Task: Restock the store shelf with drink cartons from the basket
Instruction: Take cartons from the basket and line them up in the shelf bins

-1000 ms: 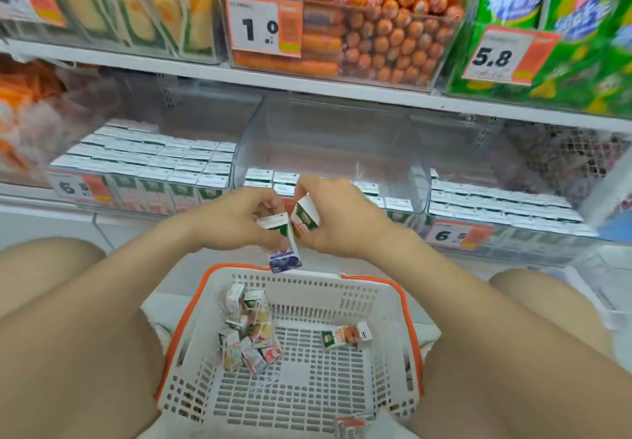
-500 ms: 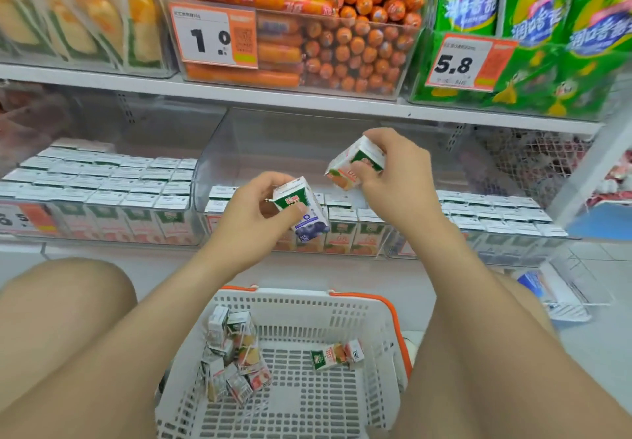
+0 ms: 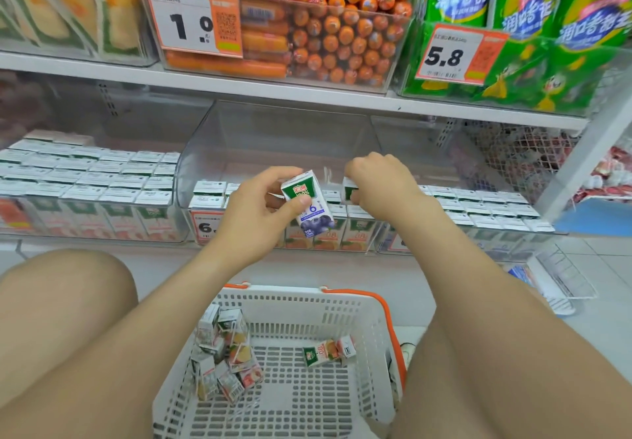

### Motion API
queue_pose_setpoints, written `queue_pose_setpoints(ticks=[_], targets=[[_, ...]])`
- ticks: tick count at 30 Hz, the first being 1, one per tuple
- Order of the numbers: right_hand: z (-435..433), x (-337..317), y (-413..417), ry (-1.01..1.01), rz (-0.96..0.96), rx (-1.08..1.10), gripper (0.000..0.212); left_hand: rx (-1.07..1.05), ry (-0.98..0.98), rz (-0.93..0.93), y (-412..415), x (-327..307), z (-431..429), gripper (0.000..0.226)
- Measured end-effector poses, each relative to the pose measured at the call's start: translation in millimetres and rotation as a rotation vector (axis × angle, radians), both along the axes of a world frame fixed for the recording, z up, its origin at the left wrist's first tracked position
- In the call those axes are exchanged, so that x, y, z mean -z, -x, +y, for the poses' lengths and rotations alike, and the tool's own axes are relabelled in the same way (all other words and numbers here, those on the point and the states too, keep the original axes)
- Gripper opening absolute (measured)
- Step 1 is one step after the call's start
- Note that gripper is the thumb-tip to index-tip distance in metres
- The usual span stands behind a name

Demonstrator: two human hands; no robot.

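Restocking under way; all positions are taken from the middle bin (image 3: 205, 144), the clear tub on the lower shelf.

- Left of the middle bin: neighbouring bin (image 3: 102, 223), packed with upright cartons, looks full.
- Below and in front of the middle bin: basket (image 3: 290, 290), white with orange trim. It holds a loose heap of cartons (image 3: 225, 353) at its left side and one lone carton (image 3: 326, 353) lying flat further right.
- Left hand (image 3: 253, 223), in front of the middle bin's front row (image 3: 359, 233): thumb and fingers clamped on a blueberry carton (image 3: 309, 204), which is tilted.
- Right hand (image 3: 379, 187), over the middle bin's right half: fingers curled down around a second carton (image 3: 349, 190). It is mostly hidden and only a green-and-white edge shows. Cannot tell whether it touches the row beneath.
- Right of the middle bin: third bin (image 3: 513, 236), also stocked.

Judgement: the step in hand is seating the second carton in the middle bin. To do it well:
- Square it upright, label forward, flush with its neighbours.
- Fill the open space behind the front row first.
- The blueberry print differs from the orange-fruit fronts in that row, so check it belongs there before placing.
- Keep the blueberry carton off the row so nothing topples.
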State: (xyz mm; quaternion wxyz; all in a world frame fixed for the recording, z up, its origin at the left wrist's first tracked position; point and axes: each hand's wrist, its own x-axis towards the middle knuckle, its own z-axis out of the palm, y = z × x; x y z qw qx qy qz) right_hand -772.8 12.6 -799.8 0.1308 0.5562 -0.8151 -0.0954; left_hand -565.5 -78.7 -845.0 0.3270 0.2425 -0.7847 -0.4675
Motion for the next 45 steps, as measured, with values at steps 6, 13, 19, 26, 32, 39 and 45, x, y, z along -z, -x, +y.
queue_pose_setpoints(ticks=[6,13,19,26,32,39,45], targets=[[11,-5,-6,-0.178,-0.109,-0.01,0.028,-0.028,-0.155,-0.003,2,-1,2,0.036],[30,-17,-16,0.33,-0.659,-0.109,0.038,-0.011,-0.091,0.074,16,-8,20,0.037],[59,-29,-11,0.381,-0.848,-0.174,0.026,0.061,0.063,0.145,46,-21,37,0.041],[92,-31,52,0.699,-0.64,0.158,0.028,0.172,0.633,-0.186,77,2,43,0.035],[80,-16,95,0.382,-0.229,0.146,0.038,0.246,0.787,-0.276,96,10,61,0.05],[47,15,139,0.141,-0.324,0.168,0.034,0.234,0.796,-0.25,103,25,58,0.043],[34,13,156,0.001,-0.522,0.204,0.041,0.242,0.774,-0.22,106,31,55,0.042]])
